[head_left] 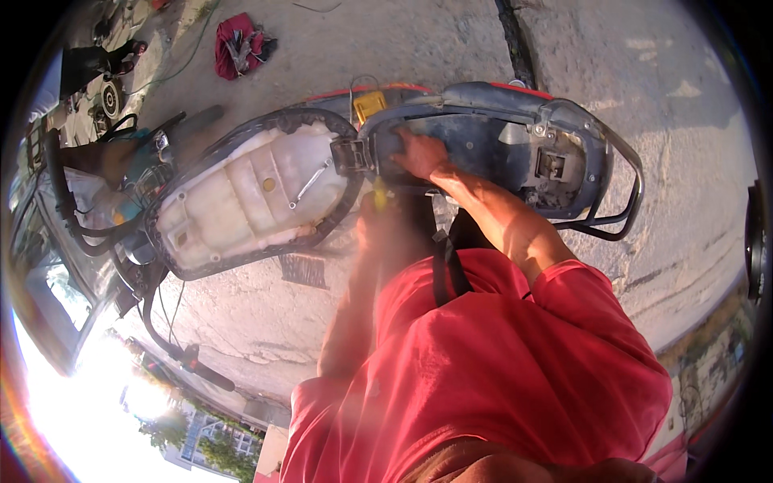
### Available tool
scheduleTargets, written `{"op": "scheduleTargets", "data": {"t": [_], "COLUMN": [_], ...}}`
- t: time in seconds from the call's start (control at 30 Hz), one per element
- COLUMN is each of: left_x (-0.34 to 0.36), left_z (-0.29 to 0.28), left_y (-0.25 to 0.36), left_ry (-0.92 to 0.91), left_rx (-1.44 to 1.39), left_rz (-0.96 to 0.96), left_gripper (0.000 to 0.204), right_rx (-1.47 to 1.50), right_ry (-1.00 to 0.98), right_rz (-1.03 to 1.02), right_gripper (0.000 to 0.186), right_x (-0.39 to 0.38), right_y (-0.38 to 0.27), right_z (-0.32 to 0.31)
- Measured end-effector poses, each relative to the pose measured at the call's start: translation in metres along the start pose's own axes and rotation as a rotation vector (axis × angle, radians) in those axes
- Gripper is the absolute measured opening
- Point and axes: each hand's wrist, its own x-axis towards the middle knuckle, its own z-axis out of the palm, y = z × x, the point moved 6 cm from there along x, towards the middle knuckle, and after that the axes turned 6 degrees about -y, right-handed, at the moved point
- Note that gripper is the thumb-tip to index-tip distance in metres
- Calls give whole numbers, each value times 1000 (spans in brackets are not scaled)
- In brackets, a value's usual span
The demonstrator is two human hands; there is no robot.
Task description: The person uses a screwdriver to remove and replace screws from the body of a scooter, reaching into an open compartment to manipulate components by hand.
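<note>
A scooter's seat is flipped over toward the handlebar, its pale underside (233,205) facing up. Across that underside lies a metal wrench (310,185). Beside the seat hinge (350,154), my left hand (370,221) is closed around a yellow thing (380,195), perhaps a tool handle; glare and blur hide its kind. My right hand (422,154) reaches into the dark under-seat storage tub (483,149), fingers stretched out at its hinge end and no object seen in them. A yellow block-like piece (369,105) sits at the tub's far rim near the hinge.
The handlebar (60,177) curves at the left, a black grab rail (632,181) at the right. A red cloth bundle (239,47) lies on the concrete ground beyond. At the upper left stands another person (84,68). A drain grate (303,271) is set below the seat.
</note>
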Motion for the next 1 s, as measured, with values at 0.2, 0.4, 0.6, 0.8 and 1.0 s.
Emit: {"op": "scheduleTargets", "data": {"t": [0.2,0.4,0.6,0.8,1.0], "left_x": [-6,-4,-29,-47,-50], "left_z": [-5,0,9,21,31], "left_y": [24,-13,29,50,89], "left_ry": [91,34,9,-55,-29], "left_rx": [22,-125,-413,-535,-403], "left_rz": [40,-47,-89,-95,19], "left_gripper": [29,22,23,20,17], "right_rx": [199,943,1266,1597,1687], "right_ry": [49,-167,-285,-431,-519], "right_rz": [119,315,290,148,47], "right_gripper": [54,38,36,42,56], "right_x": [-24,-78,-111,-136,-144], "right_y": [25,54,54,21,3], "right_z": [-2,-10,-22,-51,-66]}}
